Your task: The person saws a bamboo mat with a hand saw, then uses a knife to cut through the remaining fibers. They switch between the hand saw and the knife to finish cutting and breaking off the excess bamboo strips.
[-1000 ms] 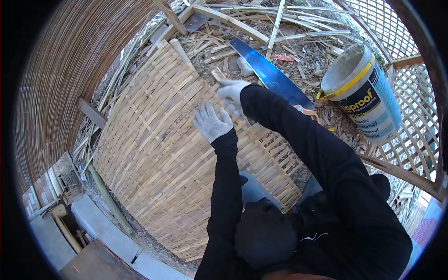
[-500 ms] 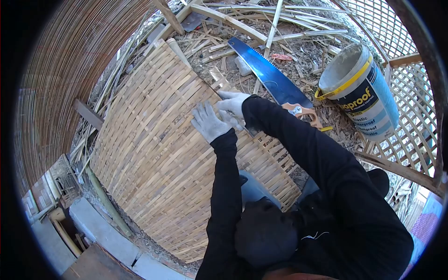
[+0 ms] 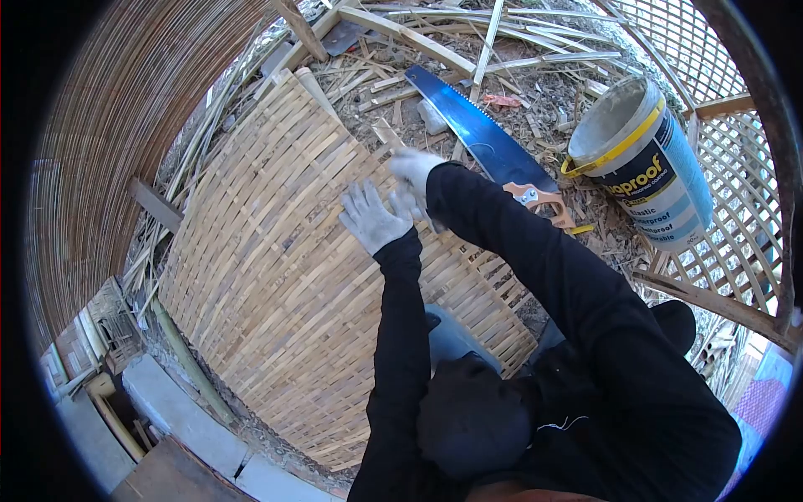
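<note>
A large woven bamboo mat [image 3: 276,243] lies across the ground under both hands. My left hand [image 3: 373,219], in a pale glove, rests flat on the mat with its fingers spread. My right hand [image 3: 411,171], gloved too, is just right of it at the mat's upper right edge, blurred; its fingers and anything in them cannot be made out. A cut strip end of weave [image 3: 386,132] sticks out just above the right hand. To the right of that hand lies a handsaw with a blue blade [image 3: 485,130] and a wooden handle [image 3: 542,203].
A labelled bucket [image 3: 644,167] with a yellow rim stands at the right, by a lattice panel [image 3: 740,192]. Bamboo strips [image 3: 535,60] and scraps litter the ground at the top. A slatted screen [image 3: 125,151] rises at the left, above grey blocks [image 3: 180,414].
My right hand has shifted slightly beside the mat's edge, down and then back up. My left hand stays flat on the mat. The view has shifted a little.
</note>
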The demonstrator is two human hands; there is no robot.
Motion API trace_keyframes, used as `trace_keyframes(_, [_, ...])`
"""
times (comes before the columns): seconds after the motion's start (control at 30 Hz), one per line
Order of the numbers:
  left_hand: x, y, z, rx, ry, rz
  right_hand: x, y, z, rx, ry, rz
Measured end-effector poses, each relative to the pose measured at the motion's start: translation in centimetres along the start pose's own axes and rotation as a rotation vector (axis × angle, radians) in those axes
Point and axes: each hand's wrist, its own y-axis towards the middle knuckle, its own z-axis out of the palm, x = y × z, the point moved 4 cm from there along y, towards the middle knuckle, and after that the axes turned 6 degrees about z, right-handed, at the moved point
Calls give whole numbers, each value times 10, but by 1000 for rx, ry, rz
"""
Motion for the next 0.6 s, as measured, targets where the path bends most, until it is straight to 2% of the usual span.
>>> trace_keyframes(0.07, [-1,2,0,30,8,15,12,-10,-2,-22,-181,-166])
trace_keyframes(0.1, [-3,2,0,14,9,24,9,-4,-4,34,102,86])
trace_keyframes(0.2, [-2,1,1,-22,33,40,15,-14,-2,-90,267,162])
trace_keyframes(0.27, [-1,0,3,-13,64,56,18,-15,13,-213,-384,-91])
trace_keyframes(0.33, [-1,0,3,-2,16,24,7,-12,8,-37,174,60])
trace_keyframes(0.37, [-2,1,2,3,-11,6,-5,-15,-4,47,255,30])
trace_keyframes(0.47, [-2,0,4,-26,4,16,-27,-2,-7,-405,248,-325])
trace_keyframes(0.53, [0,-2,5,-23,8,15,24,-37,-26,-278,525,442])
trace_keyframes(0.6, [-1,0,4,-23,5,12,1,-16,-28,-246,267,280])
